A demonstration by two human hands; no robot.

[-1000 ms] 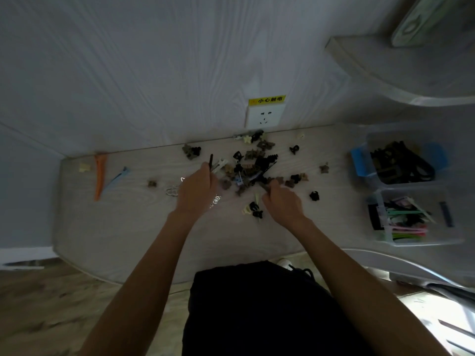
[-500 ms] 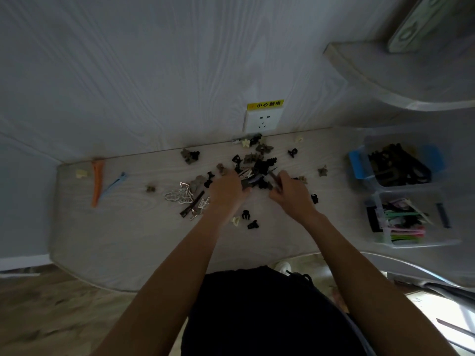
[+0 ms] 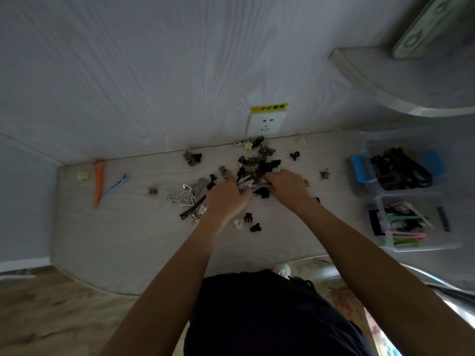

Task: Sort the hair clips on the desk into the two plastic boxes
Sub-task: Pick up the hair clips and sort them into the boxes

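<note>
Two hands meet over the pile (image 3: 257, 163) of hair clips on your desk (image 3: 133, 235), and the head view is the only one you have. Take the wall socket (image 3: 266, 122) as your landmark: the pile lies just below it, dark and tan claw clips heaped together, with strays scattered around.

Your left hand (image 3: 226, 199) sits at the pile's lower left edge, fingers curled onto a bundle of thin silver and blue clips (image 3: 246, 182). Your right hand (image 3: 288, 186) comes in from the lower right of the socket, fingers curled down at the same bundle; whether it pinches a clip or only touches cannot be told, since the fingertips are hidden.

Left of the left hand lies a silver butterfly clip (image 3: 182, 197), with a long black clip (image 3: 192, 207) just beneath it. Far to the socket's left, near the desk's back edge, an orange clip (image 3: 97, 183) and a blue clip (image 3: 115, 186) lie side by side, a cream one (image 3: 81, 175) beyond them. Below the hands, two small black claws (image 3: 253, 223) and a pale one (image 3: 237, 223) sit apart from the pile.

Well to the socket's right stand both boxes: the far box (image 3: 359, 167), with blue latches, holds black clips; the near box (image 3: 380, 222) holds green, pink and dark ones.
</note>
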